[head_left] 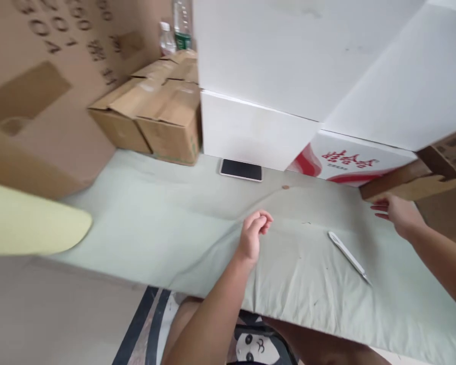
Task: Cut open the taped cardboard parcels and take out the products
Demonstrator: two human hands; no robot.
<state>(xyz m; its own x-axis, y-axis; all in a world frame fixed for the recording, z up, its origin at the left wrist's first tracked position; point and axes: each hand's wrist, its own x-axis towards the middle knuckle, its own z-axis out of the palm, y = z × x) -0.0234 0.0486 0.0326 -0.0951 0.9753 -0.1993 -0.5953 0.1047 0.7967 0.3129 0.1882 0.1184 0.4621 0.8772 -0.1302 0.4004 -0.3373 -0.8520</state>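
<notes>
My left hand (pixel 255 233) hovers over the middle of the pale green cloth (pixel 144 213), its fingers curled in loosely and nothing visible in them. Off to the right, my right hand (pixel 401 215) is beside the torn edge of an open cardboard box (pixel 399 180). Its fingers are apart and point left, and no object shows between them. A white craft knife (pixel 347 254) lies on the cloth between the two hands, its thin blade toward me. Beyond my left hand rest a small brown disc (pixel 286 187) and a phone (pixel 241 170) with a dark screen.
White boxes (pixel 258 126) stand along the back, one with red print (pixel 349 159). Brown cartons (pixel 171 121) sit at the back left, near plastic bottles (pixel 181 30). A large cardboard box (pixel 72 101) and a yellow rounded object (pixel 34 220) are at the left.
</notes>
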